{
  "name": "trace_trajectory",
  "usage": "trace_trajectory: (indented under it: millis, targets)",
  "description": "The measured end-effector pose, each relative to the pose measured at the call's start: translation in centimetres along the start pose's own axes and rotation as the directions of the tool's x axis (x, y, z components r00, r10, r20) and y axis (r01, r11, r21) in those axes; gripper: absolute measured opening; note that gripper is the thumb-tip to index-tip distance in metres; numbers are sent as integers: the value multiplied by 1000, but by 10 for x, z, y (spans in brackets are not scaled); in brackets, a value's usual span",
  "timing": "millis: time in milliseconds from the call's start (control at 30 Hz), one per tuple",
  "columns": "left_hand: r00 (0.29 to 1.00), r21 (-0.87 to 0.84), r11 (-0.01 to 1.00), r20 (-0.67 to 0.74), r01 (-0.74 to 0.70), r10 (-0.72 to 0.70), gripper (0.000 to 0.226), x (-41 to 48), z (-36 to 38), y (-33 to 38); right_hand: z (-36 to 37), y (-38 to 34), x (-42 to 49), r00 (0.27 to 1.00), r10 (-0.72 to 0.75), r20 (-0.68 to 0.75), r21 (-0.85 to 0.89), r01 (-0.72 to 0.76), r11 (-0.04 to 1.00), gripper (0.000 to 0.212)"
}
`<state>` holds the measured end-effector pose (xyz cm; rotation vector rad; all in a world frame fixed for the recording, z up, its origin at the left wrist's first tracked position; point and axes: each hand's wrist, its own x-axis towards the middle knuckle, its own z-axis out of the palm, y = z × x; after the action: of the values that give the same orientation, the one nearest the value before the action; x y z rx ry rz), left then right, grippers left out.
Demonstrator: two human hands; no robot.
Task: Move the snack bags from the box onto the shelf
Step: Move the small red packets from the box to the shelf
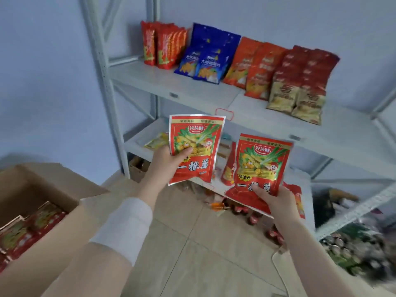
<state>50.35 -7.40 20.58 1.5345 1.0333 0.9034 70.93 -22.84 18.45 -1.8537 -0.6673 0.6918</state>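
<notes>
My left hand grips a red snack bag by its lower left side and holds it upright in front of the shelf. My right hand pinches a second, matching red snack bag at its bottom edge, a little lower and to the right. Both bags hang in the air before the white metal shelf. The open cardboard box stands at the lower left with more red bags lying inside it.
The upper shelf board carries rows of red bags, blue bags, orange bags and red-and-tan bags. Lower boards hold mixed packets. Small red items lie on the tiled floor under the shelf.
</notes>
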Motion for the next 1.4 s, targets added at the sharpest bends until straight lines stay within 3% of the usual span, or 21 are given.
trace_trajectory:
  millis: [200, 500, 733, 867, 1067, 1200, 1400]
  targets:
    - [973, 46, 994, 215, -96, 84, 12, 16, 182, 64, -170, 27, 42, 975, 48, -216, 77, -32, 996, 23]
    - [927, 67, 986, 354, -155, 121, 16, 82, 359, 107, -298, 42, 129, 927, 80, -366, 166, -19, 986, 29]
    - [886, 33, 966, 407, -256, 221, 24, 198, 480, 131, -360, 35, 256, 889, 41, -457, 132, 22, 991, 35]
    - [893, 71, 967, 405, -243, 194, 33, 276, 544, 143, -388, 28, 341, 888, 78, -453, 188, 10, 982, 35]
    - [845, 75, 957, 493, -280, 209, 33, 358, 638, 160, -422, 27, 448, 882, 64, -467, 257, 65, 964, 27]
    - [830, 60, 966, 528, -250, 182, 26, 403, 686, 157, -437, 36, 517, 893, 81, -443, 320, 73, 945, 22]
    - [886, 67, 994, 461, -88, 47, 32, 463, 735, 150, -447, 40, 615, 913, 80, -400, 339, 66, 939, 26]
